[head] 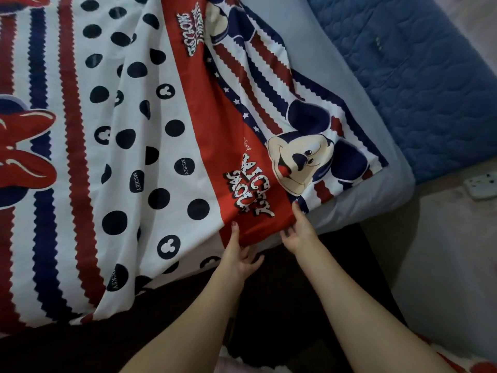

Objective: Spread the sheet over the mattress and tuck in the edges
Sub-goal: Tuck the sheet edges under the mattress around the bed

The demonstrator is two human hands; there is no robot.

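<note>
Fingers [289,234] half-hidden under sheet [236,219] edge

One view only, from my head. It looks forward and steeply down over the near edge of the mattress [357,205]. Range: close, my forearms entering from the bottom edge. Wide-angle, so the mattress edges bow. Coverage: the sheet [113,146] fills the left and centre, bare mattress at the right, floor [443,259] at lower right.
</note>
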